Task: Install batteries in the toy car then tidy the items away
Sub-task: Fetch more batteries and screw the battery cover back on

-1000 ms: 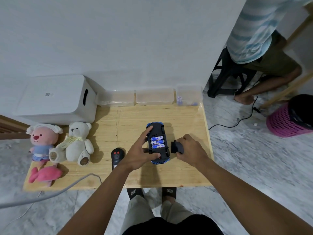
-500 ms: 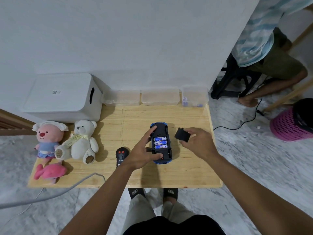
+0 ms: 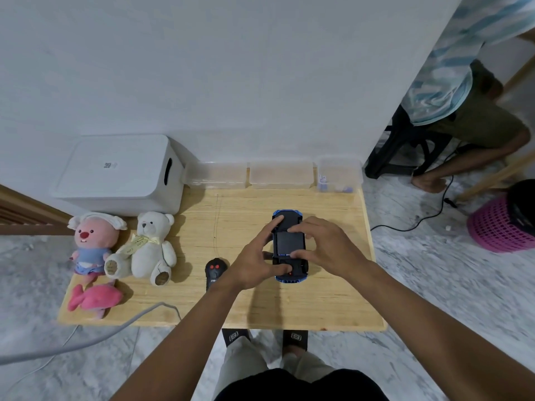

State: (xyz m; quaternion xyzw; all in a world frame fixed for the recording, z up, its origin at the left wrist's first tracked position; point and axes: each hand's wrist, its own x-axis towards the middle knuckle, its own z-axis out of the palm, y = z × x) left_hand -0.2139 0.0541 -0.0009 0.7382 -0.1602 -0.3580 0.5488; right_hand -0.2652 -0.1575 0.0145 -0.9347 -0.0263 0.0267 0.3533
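At the worktop's (image 3: 246, 309) three o'clock, the car (image 3: 289, 278) is being clasped by the left grip (image 3: 254, 264), the cover (image 3: 287, 243) being pinched home by the right grip (image 3: 328, 248); next, likely, firm pressing.

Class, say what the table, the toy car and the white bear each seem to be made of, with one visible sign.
Table: likely wood with a matt, pale finish; grain lines show.
Toy car: probably hard plastic; smooth black underside with glossy blue edges.
Bear: plush fabric; fuzzy surface and soft rounded limbs, presumably stuffed.
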